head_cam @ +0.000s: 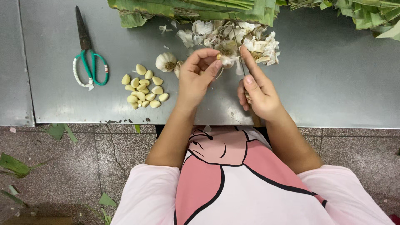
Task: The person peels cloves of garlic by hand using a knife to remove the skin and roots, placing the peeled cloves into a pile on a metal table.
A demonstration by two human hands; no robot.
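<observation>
My left hand (197,78) pinches a garlic clove (227,61) between thumb and fingers above the steel table (333,83). My right hand (257,89) grips a small knife (243,66) by its wooden handle, index finger stretched along the thin blade, whose tip meets the clove. A heap of papery garlic skins (233,35) lies just beyond both hands. Left of my left hand sits a partly broken garlic bulb (166,62), and further left a pile of several peeled cloves (143,87).
Green-handled scissors (86,54) lie at the table's far left. Stacks of folded green leaves (196,10) line the back edge, with more at the right (366,14). Leaf scraps (16,166) litter the speckled floor below the table's front edge.
</observation>
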